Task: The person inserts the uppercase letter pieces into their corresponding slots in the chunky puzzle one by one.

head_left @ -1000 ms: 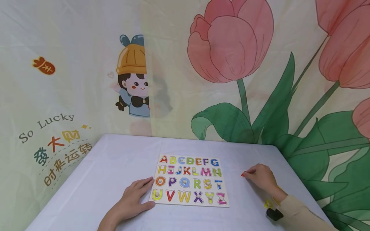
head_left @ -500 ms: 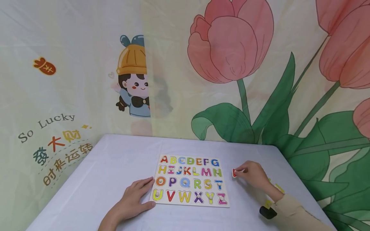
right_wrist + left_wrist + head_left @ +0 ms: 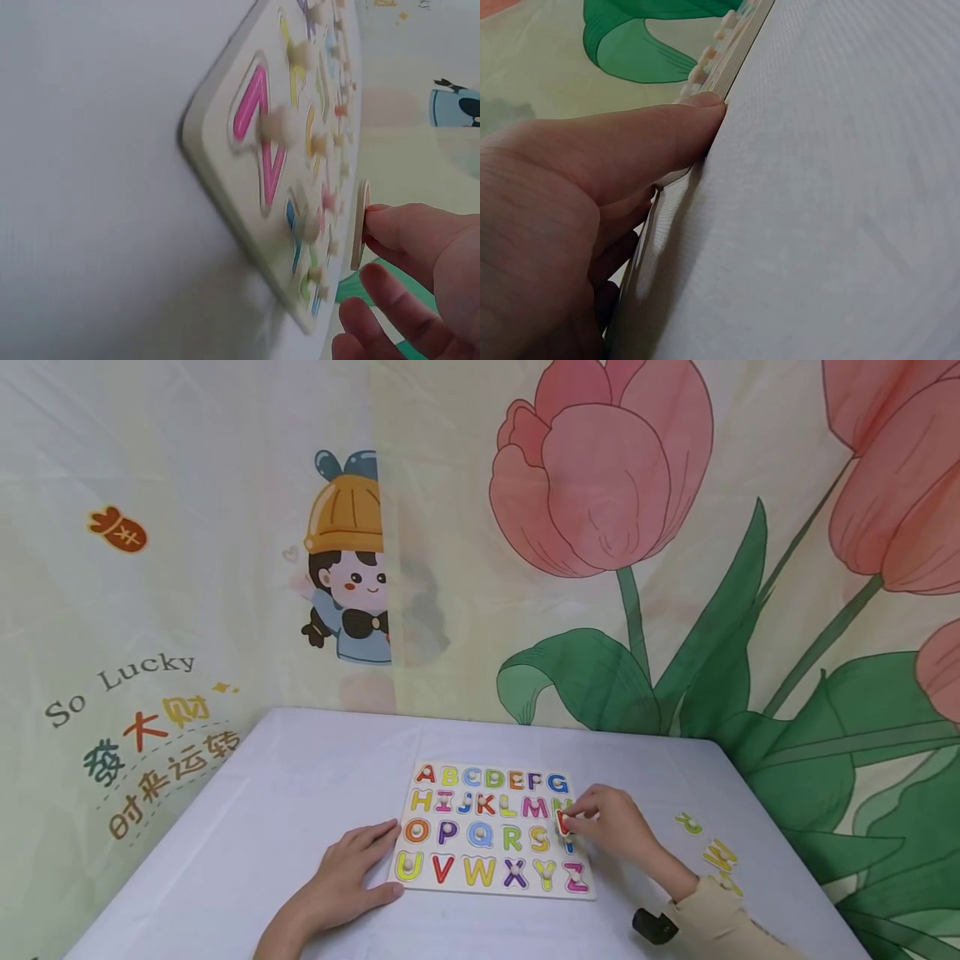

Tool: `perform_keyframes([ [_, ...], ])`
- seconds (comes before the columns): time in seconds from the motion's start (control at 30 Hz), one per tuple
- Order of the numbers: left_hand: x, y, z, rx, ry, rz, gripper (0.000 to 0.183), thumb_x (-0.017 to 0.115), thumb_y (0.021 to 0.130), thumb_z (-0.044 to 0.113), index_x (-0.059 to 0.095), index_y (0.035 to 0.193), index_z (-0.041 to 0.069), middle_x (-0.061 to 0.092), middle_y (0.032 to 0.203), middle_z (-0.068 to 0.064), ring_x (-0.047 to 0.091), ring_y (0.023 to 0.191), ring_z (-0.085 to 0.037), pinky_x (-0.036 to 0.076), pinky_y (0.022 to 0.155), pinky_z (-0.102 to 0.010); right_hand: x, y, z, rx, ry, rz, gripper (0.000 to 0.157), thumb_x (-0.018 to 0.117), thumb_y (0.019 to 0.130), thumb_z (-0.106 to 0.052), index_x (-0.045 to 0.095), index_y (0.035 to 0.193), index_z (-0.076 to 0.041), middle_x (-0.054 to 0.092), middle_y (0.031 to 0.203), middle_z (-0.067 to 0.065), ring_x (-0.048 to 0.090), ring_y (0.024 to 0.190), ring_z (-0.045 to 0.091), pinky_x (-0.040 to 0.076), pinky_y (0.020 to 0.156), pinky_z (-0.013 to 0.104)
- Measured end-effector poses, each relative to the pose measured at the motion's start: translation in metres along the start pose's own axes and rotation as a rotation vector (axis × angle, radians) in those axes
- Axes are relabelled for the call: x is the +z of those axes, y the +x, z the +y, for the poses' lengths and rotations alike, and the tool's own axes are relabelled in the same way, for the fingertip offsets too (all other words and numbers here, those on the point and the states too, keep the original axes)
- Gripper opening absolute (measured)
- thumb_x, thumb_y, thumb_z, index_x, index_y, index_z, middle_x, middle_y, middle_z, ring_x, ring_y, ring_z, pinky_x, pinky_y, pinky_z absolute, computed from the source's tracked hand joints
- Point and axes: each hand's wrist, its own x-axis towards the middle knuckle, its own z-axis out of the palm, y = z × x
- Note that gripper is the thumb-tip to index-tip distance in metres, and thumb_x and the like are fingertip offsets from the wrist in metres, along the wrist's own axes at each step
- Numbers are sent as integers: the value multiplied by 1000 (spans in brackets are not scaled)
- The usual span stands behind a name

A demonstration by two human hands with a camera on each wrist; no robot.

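A letter puzzle board lies flat on the table, rows of coloured letters running from A to Z, many with small knobs. My left hand rests at its left side, fingers extended against the edge and thumb at the lower left corner; the left wrist view shows the thumb touching the board's side. Over the board's right part, near N and T, my right hand pinches a red letter piece, probably a V. In the right wrist view that thin wooden piece is held above the board, apart from it.
Loose letter pieces lie on the table right of the board: a green-yellow R, a yellow W and another yellow piece, partly covered by the right sleeve. A printed curtain hangs behind the table.
My right hand has moved left with the red letter piece, from the table on the right to above the board. The loose pieces have come into view behind it. My left hand has stayed put.
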Motion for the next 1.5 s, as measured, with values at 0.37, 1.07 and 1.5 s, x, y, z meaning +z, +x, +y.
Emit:
perform_keyframes([
  [0.37, 0, 0, -2, 30, 22, 20, 88, 78, 90, 58, 48, 161, 15, 44, 166, -1, 38, 149, -30, 37, 112, -61, 28, -8, -40, -88, 20, -80, 5, 89, 88, -23, 88, 93, -21, 63, 89, -11, 56, 86, 11, 51, 67, 22],
  [1.07, -1, 0, -2, 37, 22, 19, 87, 77, 90, 58, 48, 161, 15, 45, 165, 0, 39, 149, -29, 37, 111, -60, 79, -9, -116, -251, 111, -204, 5, 87, 91, -27, 88, 90, -22, 62, 89, -17, 53, 84, 3, 46, 74, 23],
  [1.5, -4, -2, 1, 53, 14, 28, 86, 77, 91, 55, 50, 160, 12, 47, 164, -3, 41, 148, -30, 37, 111, -60, 103, -9, -131, -269, 52, -158, 3, 90, 86, -27, 88, 87, -26, 63, 88, -17, 50, 84, -1, 46, 77, 23],
])
